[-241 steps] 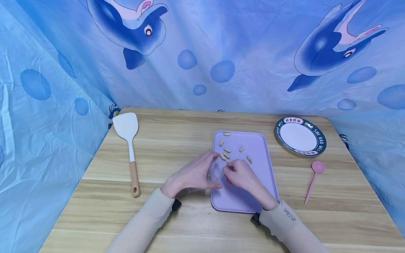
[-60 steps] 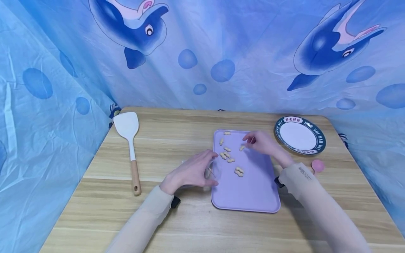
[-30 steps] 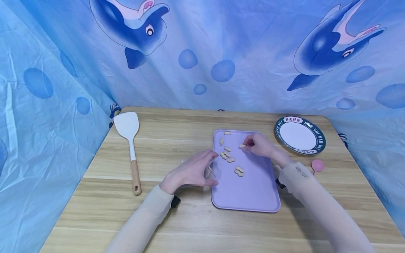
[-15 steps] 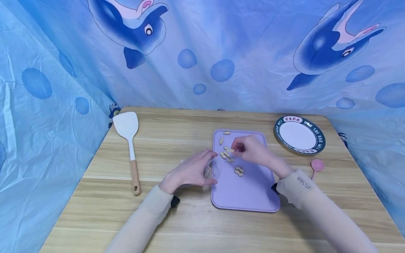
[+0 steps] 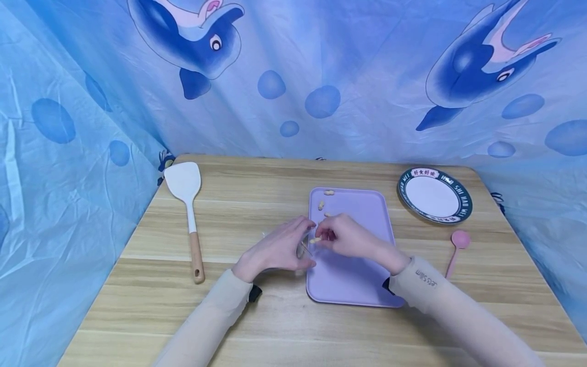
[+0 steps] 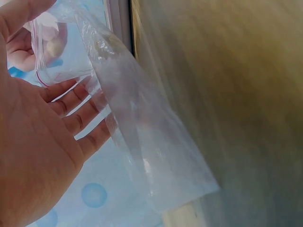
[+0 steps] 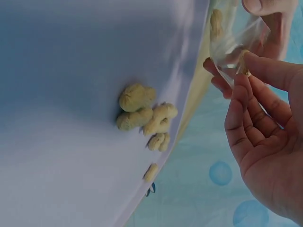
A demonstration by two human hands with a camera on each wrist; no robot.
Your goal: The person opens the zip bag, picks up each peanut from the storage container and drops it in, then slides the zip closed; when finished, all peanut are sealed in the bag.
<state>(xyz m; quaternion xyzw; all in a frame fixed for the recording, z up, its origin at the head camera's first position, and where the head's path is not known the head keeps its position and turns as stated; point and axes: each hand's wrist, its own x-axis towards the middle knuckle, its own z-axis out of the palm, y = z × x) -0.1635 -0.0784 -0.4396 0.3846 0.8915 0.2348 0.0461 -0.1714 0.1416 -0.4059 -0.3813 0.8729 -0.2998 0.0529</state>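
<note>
A clear plastic zip bag (image 6: pixel 147 127) with a red line at its mouth is held by my left hand (image 5: pixel 282 247), thumb and fingers spread round the mouth. A peanut (image 7: pixel 216 23) shows inside it in the right wrist view. My right hand (image 5: pixel 346 237) pinches another unshelled peanut (image 7: pixel 243 61) between thumb and fingertips, right at the bag's mouth. Several more peanuts (image 7: pixel 137 97) lie on the lilac tray (image 5: pixel 353 285). In the head view, the right hand hides some of them; a peanut (image 5: pixel 328 192) shows at the tray's back left corner.
A white spatula (image 5: pixel 184 183) with a wooden handle lies on the left of the wooden table (image 5: pixel 257 326). At the back right stands a plate (image 5: pixel 433 196) with a dark green patterned rim. A pink spoon (image 5: pixel 460 239) lies in front of it.
My right hand has picked up a peanut from the tray's back right part and carried it left and nearer to the bag's mouth. The left hand has stayed in place with the bag.
</note>
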